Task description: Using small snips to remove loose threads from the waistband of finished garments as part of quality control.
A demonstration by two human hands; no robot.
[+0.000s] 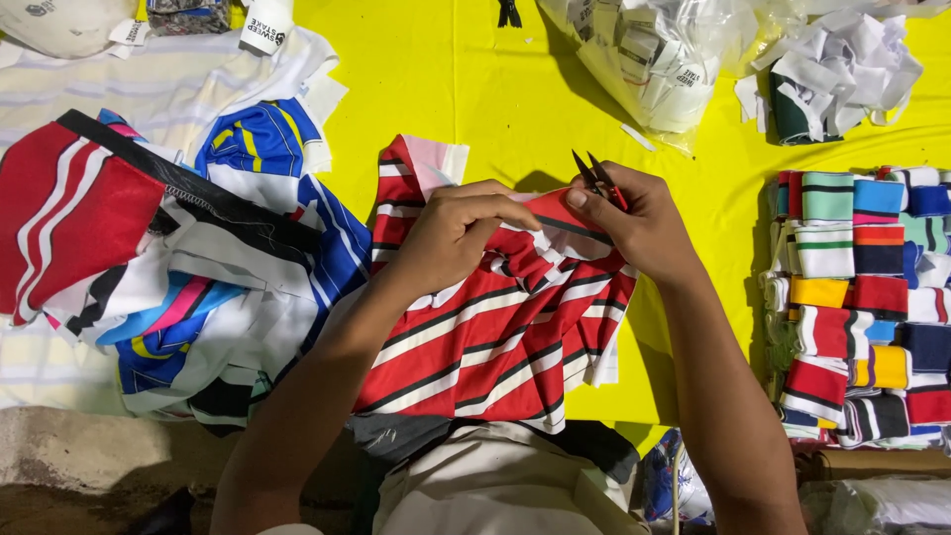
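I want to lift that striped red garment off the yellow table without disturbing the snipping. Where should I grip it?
Probably the white-lined flap at the far left corner of the red striped garment, approached from the left hand side. It stands up free, while the right hand with the thread snips crowds the other corner.

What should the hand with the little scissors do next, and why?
Probably close the small red-handled thread snips on the edge of the red, white and black striped garment: the right hand holds their open tips there, while the left hand pinches the cloth.
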